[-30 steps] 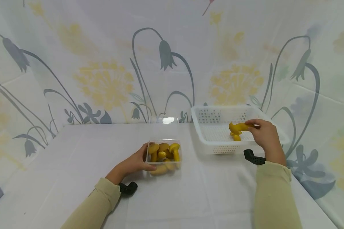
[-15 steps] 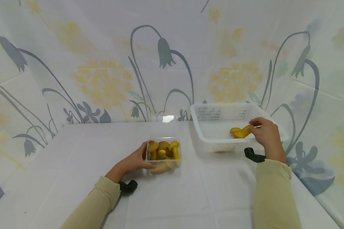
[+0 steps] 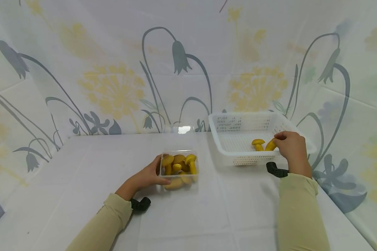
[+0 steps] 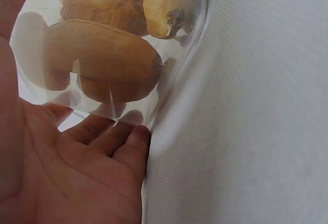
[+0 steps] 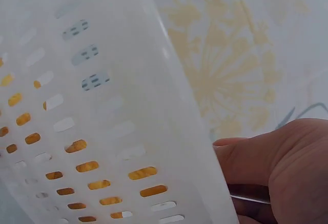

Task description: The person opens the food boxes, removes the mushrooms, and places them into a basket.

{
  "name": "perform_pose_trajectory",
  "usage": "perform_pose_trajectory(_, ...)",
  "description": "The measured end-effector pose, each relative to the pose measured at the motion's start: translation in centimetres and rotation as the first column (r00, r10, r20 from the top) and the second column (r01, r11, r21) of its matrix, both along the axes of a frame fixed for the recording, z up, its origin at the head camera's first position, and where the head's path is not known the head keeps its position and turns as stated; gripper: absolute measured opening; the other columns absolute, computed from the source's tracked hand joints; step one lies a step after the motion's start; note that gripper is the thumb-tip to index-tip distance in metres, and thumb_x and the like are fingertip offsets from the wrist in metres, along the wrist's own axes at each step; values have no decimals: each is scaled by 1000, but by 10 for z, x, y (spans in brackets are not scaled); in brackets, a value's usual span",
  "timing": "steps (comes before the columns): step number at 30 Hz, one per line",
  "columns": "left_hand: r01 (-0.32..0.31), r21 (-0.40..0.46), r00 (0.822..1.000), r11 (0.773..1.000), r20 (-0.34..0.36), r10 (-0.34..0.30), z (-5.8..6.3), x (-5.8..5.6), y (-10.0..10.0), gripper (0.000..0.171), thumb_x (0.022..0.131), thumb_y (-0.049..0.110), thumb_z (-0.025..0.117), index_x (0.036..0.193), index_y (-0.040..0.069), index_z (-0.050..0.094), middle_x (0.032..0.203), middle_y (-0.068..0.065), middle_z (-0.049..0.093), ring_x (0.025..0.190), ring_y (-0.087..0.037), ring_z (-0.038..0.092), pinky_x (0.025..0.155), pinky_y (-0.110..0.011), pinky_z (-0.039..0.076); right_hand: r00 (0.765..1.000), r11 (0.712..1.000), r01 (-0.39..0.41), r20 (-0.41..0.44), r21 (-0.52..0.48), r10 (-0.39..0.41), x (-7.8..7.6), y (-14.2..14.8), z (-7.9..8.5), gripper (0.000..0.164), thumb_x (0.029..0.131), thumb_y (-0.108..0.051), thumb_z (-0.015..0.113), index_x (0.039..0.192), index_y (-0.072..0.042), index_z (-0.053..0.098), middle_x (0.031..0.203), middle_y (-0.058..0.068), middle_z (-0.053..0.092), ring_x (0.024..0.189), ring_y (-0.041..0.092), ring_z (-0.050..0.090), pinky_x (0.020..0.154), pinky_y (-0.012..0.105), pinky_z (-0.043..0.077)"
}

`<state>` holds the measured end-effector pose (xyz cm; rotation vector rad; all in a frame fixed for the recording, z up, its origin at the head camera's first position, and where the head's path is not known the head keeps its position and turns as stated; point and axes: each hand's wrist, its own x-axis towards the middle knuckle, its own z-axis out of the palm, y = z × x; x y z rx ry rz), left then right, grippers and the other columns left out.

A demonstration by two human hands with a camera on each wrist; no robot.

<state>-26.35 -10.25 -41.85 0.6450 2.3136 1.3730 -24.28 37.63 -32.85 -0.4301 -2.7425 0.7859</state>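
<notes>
My left hand point(image 3: 149, 174) grips the left side of a clear plastic box point(image 3: 179, 176) that holds several yellow-brown mushrooms point(image 3: 193, 167). In the left wrist view, its fingers point(image 4: 130, 147) lie under and against the box wall, and a thick mushroom point(image 4: 102, 57) shows through the plastic. Over the front right of a white slotted basket point(image 3: 238, 153), my right hand point(image 3: 291, 150) pinches a yellow mushroom point(image 3: 271, 145), tilted inside the basket. Just left of it stands another mushroom point(image 3: 258, 144). In the right wrist view, the basket wall point(image 5: 138, 80) hides the fingertips; yellow shows through its slots.
The box's clear lid point(image 3: 179, 130) is raised behind it. A white cloth point(image 3: 188, 216) covers the table, and a flower-patterned curtain point(image 3: 182, 90) hangs at the back. The basket stands right of the box, against the back.
My right hand lowers its mushroom into the basket, then draws it slightly right, so a gap opens between it and the other mushroom. The left hand keeps its grip on the box.
</notes>
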Motion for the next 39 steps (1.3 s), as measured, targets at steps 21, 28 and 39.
perform_pose_trajectory(21, -11, -12, 1000, 1000, 17, 11, 0, -1, 1, 110, 74, 33, 83, 154, 20, 8, 163, -8, 8, 151, -31, 11, 120, -51, 16, 999, 998, 27, 19, 51, -28, -4, -2, -3, 39, 96, -14, 48, 130, 5, 55, 123, 28, 58, 110, 45, 48, 83, 51, 49)
perform_pose_trajectory(28, -9, -21, 1000, 1000, 12, 9, 0, 0, 0, 110, 75, 34, 82, 154, 20, 7, 164, -8, 7, 151, -31, 10, 120, -51, 16, 999, 999, 14, 32, 30, -15, -4, -3, -1, 41, 98, -16, 45, 132, 4, 54, 128, 28, 56, 118, 47, 45, 93, 56, 45)
perform_pose_trajectory(39, 7, -20, 1000, 1000, 10, -6, -1, -1, 0, 108, 77, 31, 81, 154, 17, 7, 163, -11, 8, 150, -34, 11, 120, -53, 17, 998, 998, -35, 50, 47, 33, -4, -6, 0, 41, 100, -20, 45, 134, 2, 53, 132, 27, 54, 117, 46, 47, 90, 56, 47)
